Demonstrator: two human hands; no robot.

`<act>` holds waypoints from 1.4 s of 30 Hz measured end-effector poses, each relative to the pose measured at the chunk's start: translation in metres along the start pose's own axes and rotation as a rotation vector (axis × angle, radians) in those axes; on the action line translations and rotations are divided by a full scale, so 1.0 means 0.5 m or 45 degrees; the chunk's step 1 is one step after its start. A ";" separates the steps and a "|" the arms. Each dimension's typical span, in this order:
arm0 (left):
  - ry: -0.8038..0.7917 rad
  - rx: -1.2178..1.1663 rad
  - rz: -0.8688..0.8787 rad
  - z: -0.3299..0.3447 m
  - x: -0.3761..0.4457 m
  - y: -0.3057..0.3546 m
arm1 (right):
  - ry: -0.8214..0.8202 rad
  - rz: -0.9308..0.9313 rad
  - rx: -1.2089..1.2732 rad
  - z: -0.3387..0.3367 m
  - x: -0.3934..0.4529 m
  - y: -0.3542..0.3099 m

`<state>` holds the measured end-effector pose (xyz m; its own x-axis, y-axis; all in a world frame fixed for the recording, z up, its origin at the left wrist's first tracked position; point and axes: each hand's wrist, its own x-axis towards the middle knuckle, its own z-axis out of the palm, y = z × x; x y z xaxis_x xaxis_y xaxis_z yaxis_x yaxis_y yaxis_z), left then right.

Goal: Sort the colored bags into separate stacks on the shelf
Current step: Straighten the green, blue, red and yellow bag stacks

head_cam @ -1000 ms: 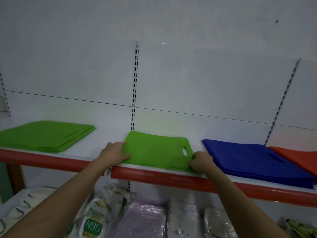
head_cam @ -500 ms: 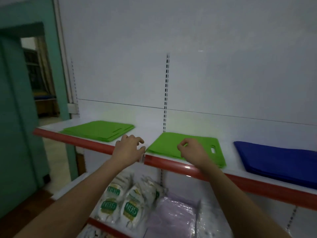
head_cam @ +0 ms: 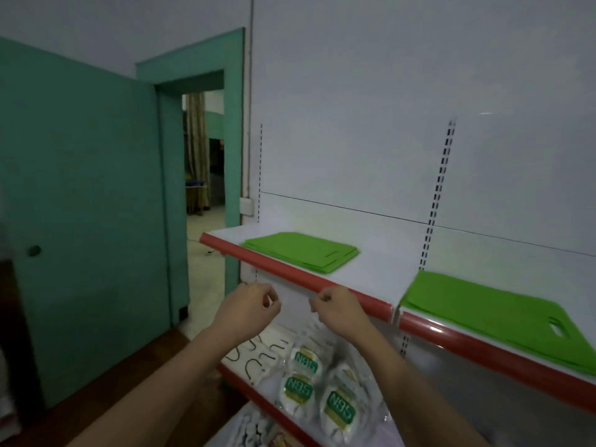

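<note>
Two stacks of flat green bags lie on the white shelf with a red front edge (head_cam: pixel 292 275). The left green stack (head_cam: pixel 300 251) sits near the shelf's left end. The right green stack (head_cam: pixel 490 314) sits past the shelf joint, handle cut-out to the right. My left hand (head_cam: pixel 248 308) and my right hand (head_cam: pixel 338 309) hover side by side in front of the red edge, below and between the two stacks. Both have their fingers curled in and hold nothing. Neither touches a bag.
A lower shelf holds N95 mask packets (head_cam: pixel 338 411) and packs of hooks (head_cam: pixel 258 359). To the left stand a teal door (head_cam: pixel 90 221) and an open doorway (head_cam: pixel 204 175). The white slotted back panel (head_cam: pixel 354 156) rises behind the shelf.
My view has swung left, so the blue and orange stacks are out of sight. Both hands have left the right green stack and moved left in front of the shelf edge.
</note>
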<state>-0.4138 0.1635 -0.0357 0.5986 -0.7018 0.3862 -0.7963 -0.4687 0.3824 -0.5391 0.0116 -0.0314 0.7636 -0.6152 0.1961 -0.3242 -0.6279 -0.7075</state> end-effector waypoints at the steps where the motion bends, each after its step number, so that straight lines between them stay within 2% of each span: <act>1: 0.003 0.004 -0.013 -0.011 -0.002 -0.034 | -0.027 -0.004 -0.005 0.035 0.013 -0.021; 7: 0.048 -0.027 -0.050 -0.050 -0.007 -0.226 | -0.219 -0.008 -0.043 0.220 0.062 -0.135; 13: 0.027 -0.116 -0.014 -0.045 0.048 -0.324 | -0.216 0.047 -0.050 0.291 0.108 -0.171; 21: -0.016 -0.255 0.068 0.001 0.244 -0.357 | 0.063 0.109 -0.086 0.241 0.248 -0.125; 27: 0.029 -0.616 0.060 0.066 0.417 -0.346 | 0.538 0.198 -0.099 0.147 0.367 -0.053; 30: 0.102 -0.637 0.056 0.088 0.502 -0.362 | 0.698 0.302 -0.105 0.108 0.407 -0.013; 34: 0.183 -0.391 -0.029 0.128 0.598 -0.406 | 0.757 0.449 -0.230 0.097 0.444 0.044; 39: -0.097 -0.144 -0.040 0.164 0.685 -0.413 | 0.697 0.641 -0.252 0.106 0.468 0.068; 42: -0.180 -0.294 0.029 0.171 0.724 -0.406 | 0.724 0.655 -0.237 0.108 0.472 0.072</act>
<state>-0.0431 -0.0413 -0.0451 0.5493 -0.7865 0.2821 -0.7588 -0.3282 0.5626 -0.3405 -0.1306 -0.0472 0.1055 -0.9680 0.2278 -0.6858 -0.2368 -0.6882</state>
